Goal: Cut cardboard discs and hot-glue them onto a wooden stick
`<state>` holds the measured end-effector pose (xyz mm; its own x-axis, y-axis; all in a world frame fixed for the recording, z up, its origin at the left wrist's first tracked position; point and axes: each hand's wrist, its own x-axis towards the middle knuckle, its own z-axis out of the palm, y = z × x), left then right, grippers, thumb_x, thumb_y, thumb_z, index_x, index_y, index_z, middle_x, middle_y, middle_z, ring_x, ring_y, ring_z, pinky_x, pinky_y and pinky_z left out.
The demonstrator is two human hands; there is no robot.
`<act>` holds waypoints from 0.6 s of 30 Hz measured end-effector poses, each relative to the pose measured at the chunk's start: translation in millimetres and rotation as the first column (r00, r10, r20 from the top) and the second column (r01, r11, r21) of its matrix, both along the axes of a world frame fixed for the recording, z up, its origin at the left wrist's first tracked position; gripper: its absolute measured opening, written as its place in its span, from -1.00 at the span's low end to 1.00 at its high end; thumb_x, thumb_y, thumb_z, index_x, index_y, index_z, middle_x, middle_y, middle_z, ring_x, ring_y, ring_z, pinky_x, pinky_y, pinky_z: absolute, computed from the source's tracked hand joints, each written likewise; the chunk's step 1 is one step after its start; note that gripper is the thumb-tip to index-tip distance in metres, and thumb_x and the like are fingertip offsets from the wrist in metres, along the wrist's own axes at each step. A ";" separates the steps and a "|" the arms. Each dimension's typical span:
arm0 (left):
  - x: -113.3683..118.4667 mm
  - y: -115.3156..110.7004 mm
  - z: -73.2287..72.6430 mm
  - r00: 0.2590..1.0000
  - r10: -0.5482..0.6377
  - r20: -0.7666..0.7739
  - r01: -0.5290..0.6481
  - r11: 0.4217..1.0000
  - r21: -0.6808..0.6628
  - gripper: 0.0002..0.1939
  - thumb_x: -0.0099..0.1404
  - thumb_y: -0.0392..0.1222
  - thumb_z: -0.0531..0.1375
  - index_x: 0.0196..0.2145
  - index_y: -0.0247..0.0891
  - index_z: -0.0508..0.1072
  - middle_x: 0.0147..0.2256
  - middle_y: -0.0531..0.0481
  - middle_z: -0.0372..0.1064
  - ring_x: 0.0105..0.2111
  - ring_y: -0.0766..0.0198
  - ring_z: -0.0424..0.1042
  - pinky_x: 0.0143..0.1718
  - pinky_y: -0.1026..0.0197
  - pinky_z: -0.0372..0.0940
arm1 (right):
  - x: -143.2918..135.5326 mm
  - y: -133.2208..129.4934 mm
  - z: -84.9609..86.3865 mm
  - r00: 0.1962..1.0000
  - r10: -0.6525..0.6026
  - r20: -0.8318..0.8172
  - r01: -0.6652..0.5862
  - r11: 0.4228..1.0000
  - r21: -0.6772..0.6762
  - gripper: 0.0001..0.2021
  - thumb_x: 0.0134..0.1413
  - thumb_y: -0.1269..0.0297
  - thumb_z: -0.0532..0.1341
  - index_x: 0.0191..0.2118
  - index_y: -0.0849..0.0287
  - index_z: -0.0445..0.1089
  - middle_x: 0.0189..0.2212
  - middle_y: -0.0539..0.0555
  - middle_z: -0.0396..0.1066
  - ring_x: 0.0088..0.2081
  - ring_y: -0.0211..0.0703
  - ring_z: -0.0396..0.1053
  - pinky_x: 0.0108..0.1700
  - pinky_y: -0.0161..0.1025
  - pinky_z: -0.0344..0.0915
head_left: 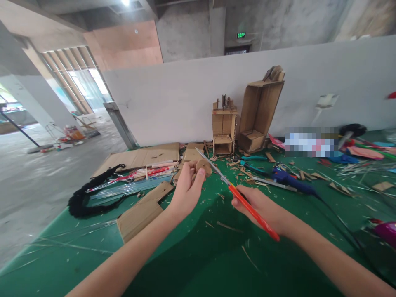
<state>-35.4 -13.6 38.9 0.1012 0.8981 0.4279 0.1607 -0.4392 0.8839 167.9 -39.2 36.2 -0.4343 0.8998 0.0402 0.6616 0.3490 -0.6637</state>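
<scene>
Between the thumb and fingers of my left hand [189,185] is a small, roughly round cardboard piece [204,168]. My right hand [255,205] is closed on red-handled scissors [247,206], whose blades point up and left, with their tips close to the cardboard piece. Both hands are above the green table, over scattered cardboard scraps. Beyond them stand a small open cardboard box frame [222,128] and a taller, tilted one [258,111], each with cardboard parts on top.
Flat cardboard [144,206], a black fuzzy strand [82,204] and clear-wrapped sticks lie left on the green table [192,264]. At right are a blue glue gun [292,180] with its cord, teal-handled pliers [255,167] and craft materials. A white panel [167,103] rises behind.
</scene>
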 end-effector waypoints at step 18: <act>4.1 -5.5 7.1 0.967 -0.041 0.251 0.103 0.965 -0.241 -0.78 0.29 0.00 0.04 -0.23 -0.16 0.31 -0.24 0.04 0.21 -0.16 0.29 0.24 -0.07 0.10 0.28 | -4.2 -4.8 -7.3 0.997 -0.045 0.070 0.040 0.997 0.063 -0.70 0.21 0.02 -0.03 -0.44 0.10 0.06 -0.52 -0.03 0.22 -0.53 -0.25 0.16 -0.47 -0.26 0.12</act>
